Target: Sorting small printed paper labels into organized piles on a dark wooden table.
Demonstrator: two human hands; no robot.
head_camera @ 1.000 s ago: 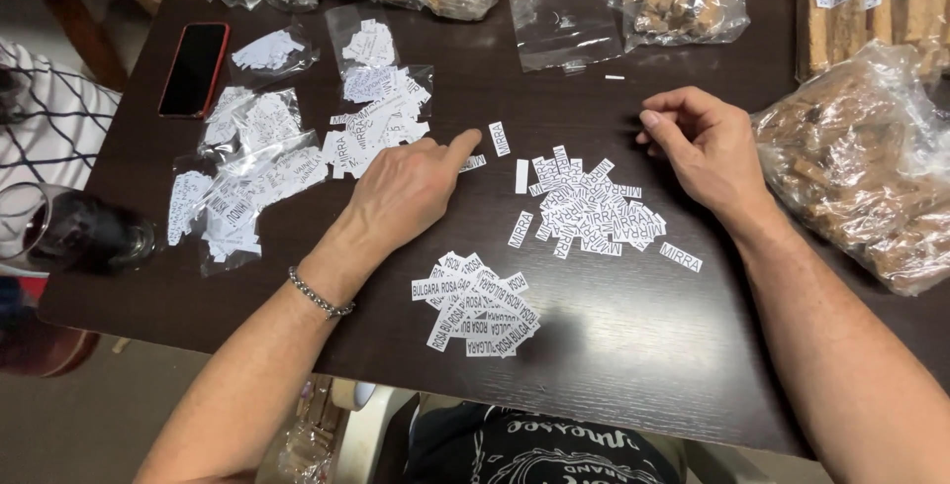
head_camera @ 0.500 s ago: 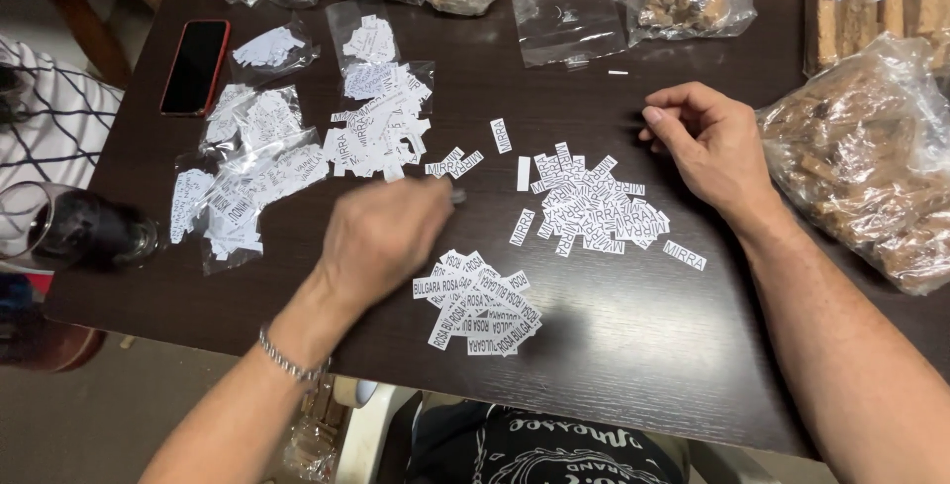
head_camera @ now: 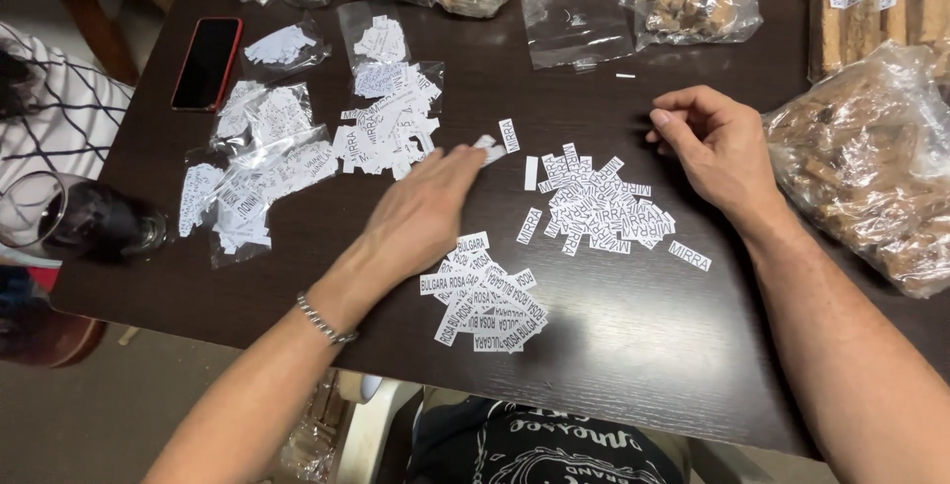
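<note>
Dark wood bench [head_camera: 633, 365] carries cut white paper label slips sorted into heaps, landmark = middle heap [head_camera: 599, 207]. Left hand [head_camera: 426, 212] lies flat, fingers stretched out, tips touching loose slips [head_camera: 495, 143] just left of that heap, pinching nothing that can be seen. Right hand [head_camera: 717, 147] rests right of it, loosely curled, holding nothing visible. Near heap [head_camera: 485, 296] sits below-left of it, kept apart likely by label kind. Bagged slips [head_camera: 262, 172] far left, red phone [head_camera: 206, 63] beyond; clear bags of brown sticks [head_camera: 871, 162] to the right.
</note>
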